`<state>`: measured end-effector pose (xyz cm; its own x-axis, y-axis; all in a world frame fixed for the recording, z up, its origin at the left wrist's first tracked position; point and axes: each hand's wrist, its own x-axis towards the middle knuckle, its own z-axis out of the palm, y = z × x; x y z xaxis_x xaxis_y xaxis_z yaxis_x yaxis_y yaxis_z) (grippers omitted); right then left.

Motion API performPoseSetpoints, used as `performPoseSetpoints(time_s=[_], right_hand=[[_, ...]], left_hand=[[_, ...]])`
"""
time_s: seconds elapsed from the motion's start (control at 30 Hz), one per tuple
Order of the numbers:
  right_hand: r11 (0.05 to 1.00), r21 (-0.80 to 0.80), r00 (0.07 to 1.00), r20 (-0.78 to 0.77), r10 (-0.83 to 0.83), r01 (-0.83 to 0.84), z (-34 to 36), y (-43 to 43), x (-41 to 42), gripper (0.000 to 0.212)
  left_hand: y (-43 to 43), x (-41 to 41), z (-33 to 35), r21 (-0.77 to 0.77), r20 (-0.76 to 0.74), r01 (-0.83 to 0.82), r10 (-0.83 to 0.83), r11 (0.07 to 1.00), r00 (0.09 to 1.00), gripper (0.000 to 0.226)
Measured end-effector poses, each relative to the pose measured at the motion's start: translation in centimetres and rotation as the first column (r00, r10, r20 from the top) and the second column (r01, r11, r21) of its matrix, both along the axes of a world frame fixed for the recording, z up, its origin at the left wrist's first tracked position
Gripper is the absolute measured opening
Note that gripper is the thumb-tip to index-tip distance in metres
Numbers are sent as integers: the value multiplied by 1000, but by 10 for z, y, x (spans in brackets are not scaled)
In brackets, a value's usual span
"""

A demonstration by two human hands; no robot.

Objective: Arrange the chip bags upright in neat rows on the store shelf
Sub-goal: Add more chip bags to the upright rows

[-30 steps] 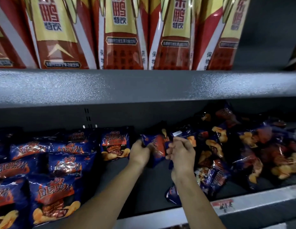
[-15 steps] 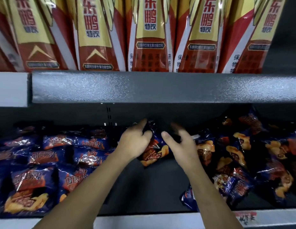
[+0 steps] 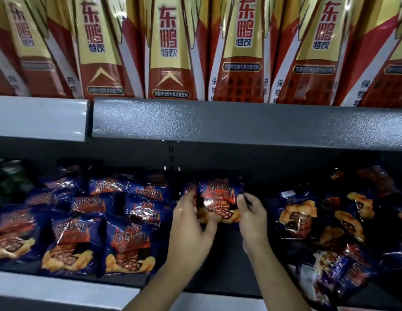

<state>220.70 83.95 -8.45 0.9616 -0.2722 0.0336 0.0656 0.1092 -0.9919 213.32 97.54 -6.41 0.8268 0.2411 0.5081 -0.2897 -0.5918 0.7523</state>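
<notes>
Chip bag now upright, front-facing

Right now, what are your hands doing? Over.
Left hand and right hand grip one chip bag, upright. Tidy rows to its left, jumbled pile to its right.

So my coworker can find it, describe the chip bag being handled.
Below the red drink cartons, find the bare gap midway along the chip shelf. The chip bag there is upright, gripped by the left hand and right hand; the rows to its left and the heap to its right go untouched.
</notes>
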Motion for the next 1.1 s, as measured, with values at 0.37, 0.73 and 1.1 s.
performPoseSetpoints(time_s=[0.37, 0.73, 1.1], right_hand=[[966, -202, 983, -111, 144, -164, -27, 31, 9, 54], [802, -577, 986, -145, 85, -154, -33, 39, 23, 64], [925, -369, 994, -90, 55, -85, -28, 30, 14, 65]], left_hand=[[12, 12, -44, 50, -263, -7, 20, 999, 965, 65], [19, 23, -50, 5, -366, 50, -45, 999, 930, 83], [12, -3, -56, 123, -203, 89, -63, 988, 977, 80]])
